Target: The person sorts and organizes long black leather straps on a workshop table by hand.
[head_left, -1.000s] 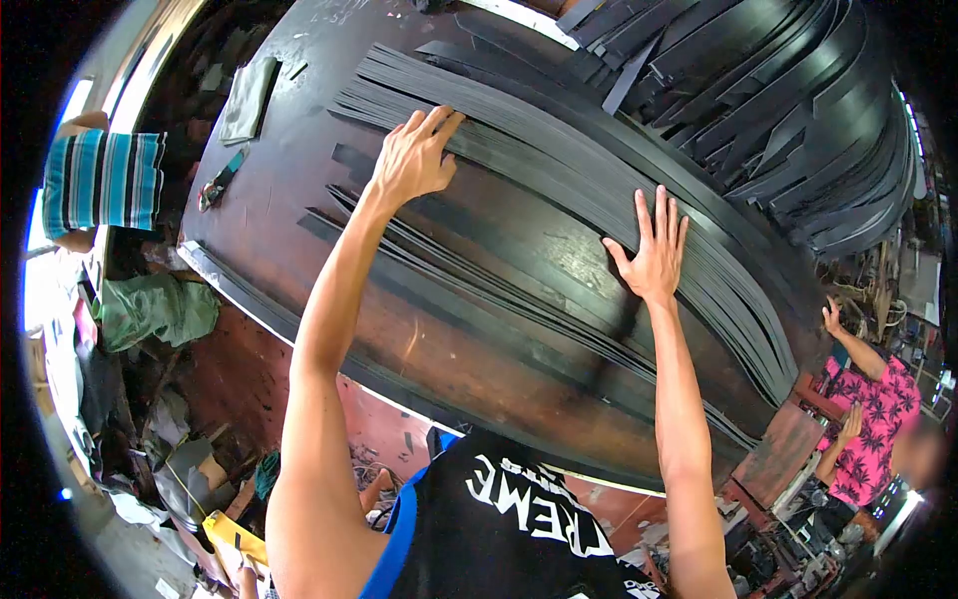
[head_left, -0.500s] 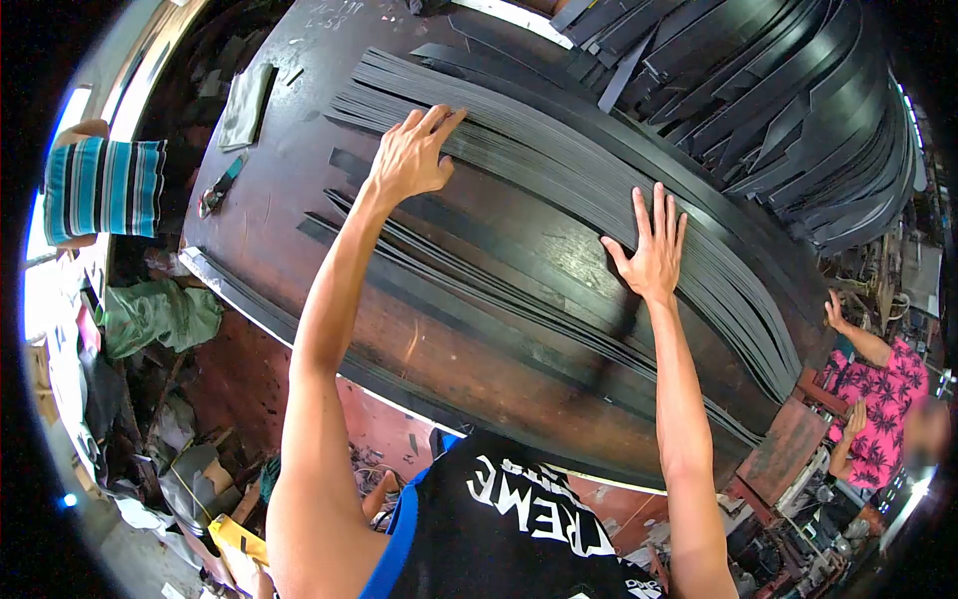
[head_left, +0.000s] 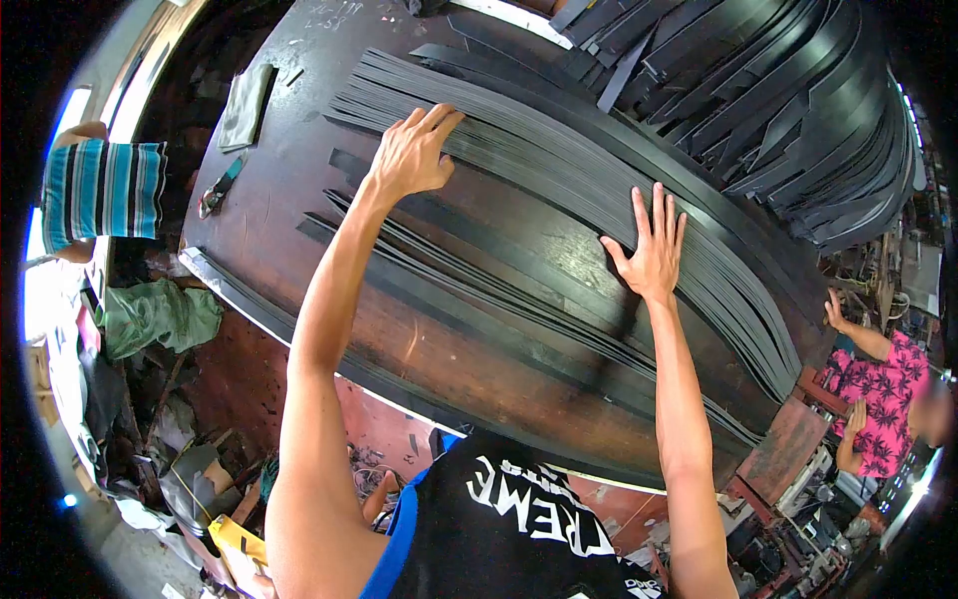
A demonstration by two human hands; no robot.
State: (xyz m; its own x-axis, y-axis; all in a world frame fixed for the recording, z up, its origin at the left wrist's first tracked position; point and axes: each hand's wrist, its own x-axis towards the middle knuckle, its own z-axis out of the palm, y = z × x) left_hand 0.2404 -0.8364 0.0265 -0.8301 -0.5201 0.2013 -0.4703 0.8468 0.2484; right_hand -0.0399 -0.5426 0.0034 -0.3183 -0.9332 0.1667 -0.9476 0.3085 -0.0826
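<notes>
A wide bundle of long dark grey rubber-like strips lies side by side across the dark table. My left hand rests on the bundle's near edge toward its left end, fingers bent over the strips and thumb apart. Farther right, my right hand lies flat on the same bundle with its fingers spread. Neither hand grips anything. Between my arms and the bundle run a few loose narrow strips, apart from the rest.
A large pile of curved black sheets stands beyond the table's right side. On the left lie a folded grey cloth and a teal-handled tool. One person in a pink shirt is at right, another in a striped shirt at left.
My hands and the strips stay practically where they were. The person in pink at the right has shifted slightly.
</notes>
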